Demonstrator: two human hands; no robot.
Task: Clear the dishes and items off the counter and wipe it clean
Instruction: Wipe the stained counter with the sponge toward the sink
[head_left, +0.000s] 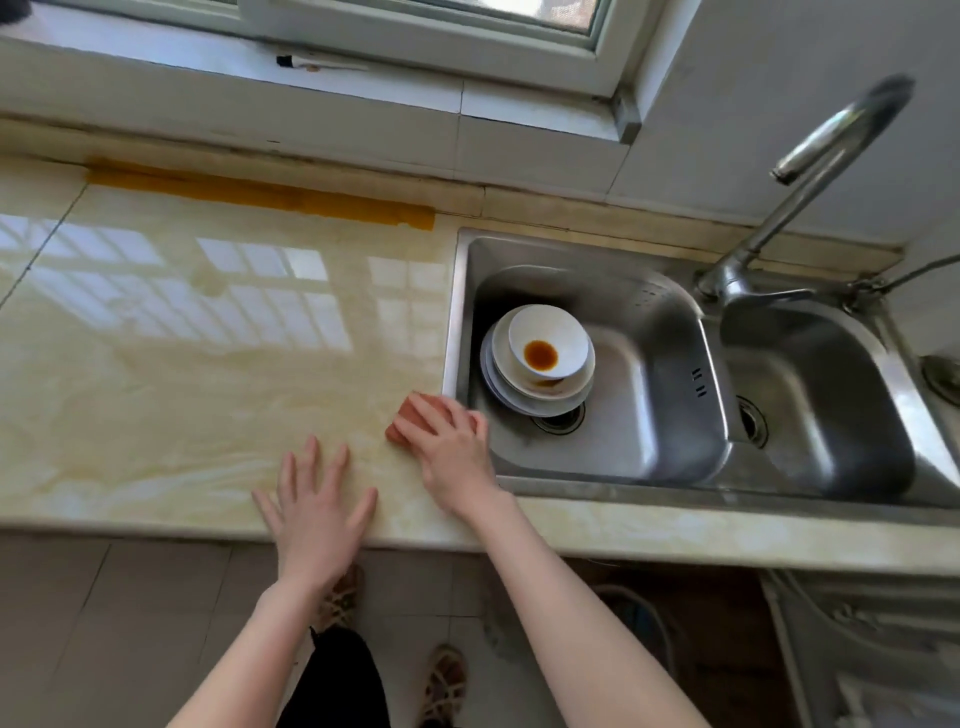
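A glossy cream marble counter (182, 338) fills the left and middle of the view. My right hand (453, 447) presses a reddish-pink cloth (408, 415) flat on the counter, right beside the sink's left rim. My left hand (317, 512) lies flat with fingers spread near the counter's front edge, holding nothing. A stack of white plates (519, 387) sits in the left basin of the steel sink (654, 462). On top of the stack is a white bowl (558, 332) holding a brown sauce puddle.
A curved steel faucet (810, 171) stands behind the sink divider. A second basin (831, 395) lies to the right. Yellow tape (260, 193) runs along the counter's back edge. A windowsill (208, 62) is behind. Below are floor tiles and my sandalled feet (444, 686).
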